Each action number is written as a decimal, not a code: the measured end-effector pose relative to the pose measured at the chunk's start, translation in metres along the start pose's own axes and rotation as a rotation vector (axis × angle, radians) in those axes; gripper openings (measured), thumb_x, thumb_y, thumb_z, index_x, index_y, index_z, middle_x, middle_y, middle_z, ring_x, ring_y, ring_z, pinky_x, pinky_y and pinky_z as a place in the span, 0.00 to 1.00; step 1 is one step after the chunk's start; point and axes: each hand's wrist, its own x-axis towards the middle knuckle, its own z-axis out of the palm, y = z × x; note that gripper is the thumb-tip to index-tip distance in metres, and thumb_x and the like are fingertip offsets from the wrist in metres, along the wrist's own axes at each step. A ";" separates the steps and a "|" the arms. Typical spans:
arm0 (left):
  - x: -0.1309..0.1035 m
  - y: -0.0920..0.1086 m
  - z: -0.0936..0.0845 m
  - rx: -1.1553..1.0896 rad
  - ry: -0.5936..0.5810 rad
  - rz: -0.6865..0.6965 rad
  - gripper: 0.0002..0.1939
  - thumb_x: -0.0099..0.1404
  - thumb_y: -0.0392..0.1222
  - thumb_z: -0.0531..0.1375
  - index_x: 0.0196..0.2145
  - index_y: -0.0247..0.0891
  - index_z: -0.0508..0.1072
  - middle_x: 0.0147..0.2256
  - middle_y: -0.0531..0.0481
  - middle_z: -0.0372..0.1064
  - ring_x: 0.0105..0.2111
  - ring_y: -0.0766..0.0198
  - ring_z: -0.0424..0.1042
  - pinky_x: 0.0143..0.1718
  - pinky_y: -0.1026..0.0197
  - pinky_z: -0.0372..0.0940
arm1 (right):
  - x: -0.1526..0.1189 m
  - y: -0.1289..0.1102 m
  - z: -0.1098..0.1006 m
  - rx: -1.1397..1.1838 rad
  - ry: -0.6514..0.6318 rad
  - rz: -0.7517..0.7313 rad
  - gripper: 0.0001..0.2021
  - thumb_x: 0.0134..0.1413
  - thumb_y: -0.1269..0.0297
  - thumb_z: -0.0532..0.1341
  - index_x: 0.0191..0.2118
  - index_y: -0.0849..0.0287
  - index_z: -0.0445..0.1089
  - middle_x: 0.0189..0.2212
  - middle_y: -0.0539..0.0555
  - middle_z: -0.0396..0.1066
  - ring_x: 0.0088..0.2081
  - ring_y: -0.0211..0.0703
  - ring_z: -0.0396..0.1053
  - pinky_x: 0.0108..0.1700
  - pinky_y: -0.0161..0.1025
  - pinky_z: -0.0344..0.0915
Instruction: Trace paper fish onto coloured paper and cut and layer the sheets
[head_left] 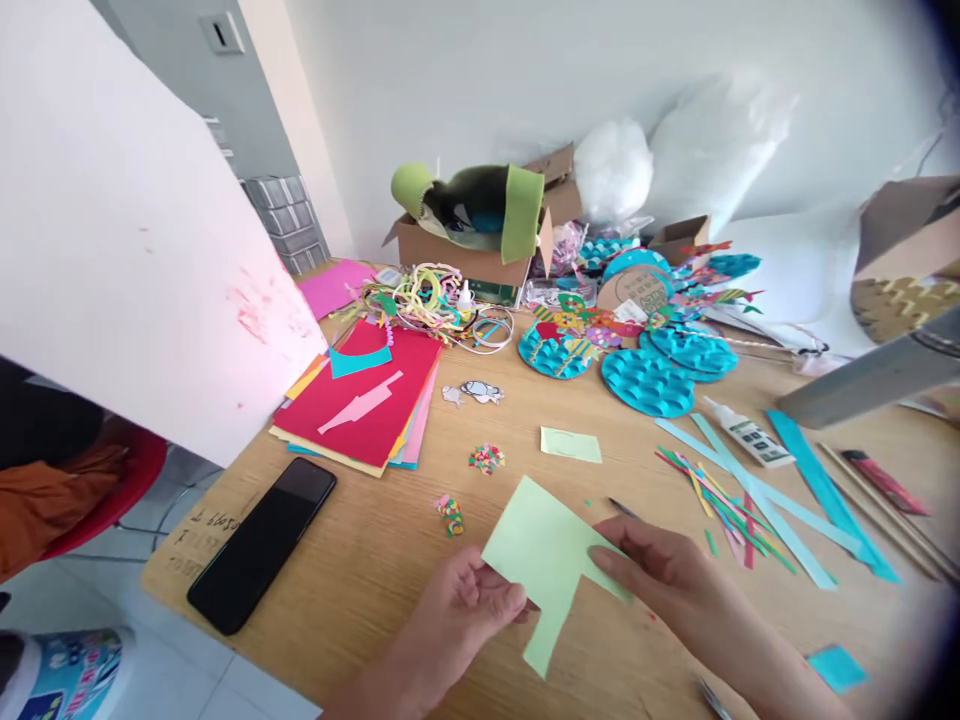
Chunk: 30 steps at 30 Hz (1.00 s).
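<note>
A pale green sheet of paper with a piece cut out of its lower side is held up over the wooden table. My left hand pinches its lower left edge between thumb and fingers. On the other side, my right hand grips the right arm of the sheet. Beyond it lies a small pale green paper rectangle with a faint outline on it. A thin dark pointed thing lies just past my right fingers; its kind is unclear. Small fish cutouts and a pile of colourful paper bits rest farther off.
Left are a black phone and stacked coloured paper. Paper strips, a glue bottle and a red-handled cutter lie right. Turquoise scalloped discs and a cardboard box stand behind. A white board rises at the left.
</note>
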 end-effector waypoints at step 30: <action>0.143 0.210 -0.171 1.840 0.520 0.137 0.18 0.68 0.47 0.59 0.52 0.35 0.68 0.51 0.43 0.67 0.47 0.55 0.71 0.46 0.48 0.70 | -0.042 0.032 0.064 -0.434 0.251 0.005 0.14 0.64 0.62 0.48 0.43 0.58 0.70 0.41 0.60 0.73 0.43 0.52 0.73 0.43 0.44 0.66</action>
